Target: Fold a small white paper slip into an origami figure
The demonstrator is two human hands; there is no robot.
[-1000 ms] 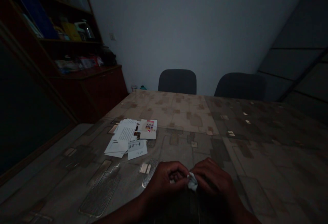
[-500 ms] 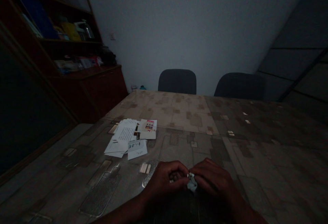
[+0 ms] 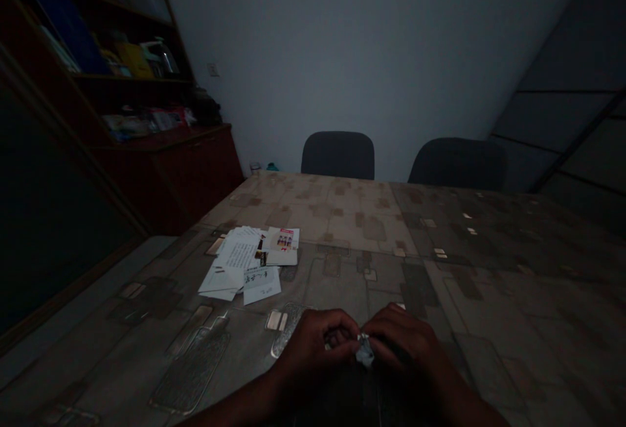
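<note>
Between my two hands is a small crumpled piece of pale paper (image 3: 364, 352), bunched up near the table's front edge. My left hand (image 3: 320, 345) pinches it from the left with thumb and forefinger, the other fingers curled. From the right, my right hand (image 3: 408, 339) grips it too, its fingers bent over and partly hiding it. The fingertips of both hands nearly meet at the top of the paper. Dim light leaves the paper's details unclear.
Left of centre lies a spread of printed and handwritten paper cards (image 3: 239, 257) on the patterned tablecloth (image 3: 342, 290). Two dark chairs (image 3: 337, 153) stand beyond the far edge, against the wall. A wooden cabinet (image 3: 190, 166) with filled shelves is at the left.
The fingers of my right hand have shifted slightly, and the crumpled paper has turned a little between the hands. The cards lie as before.
</note>
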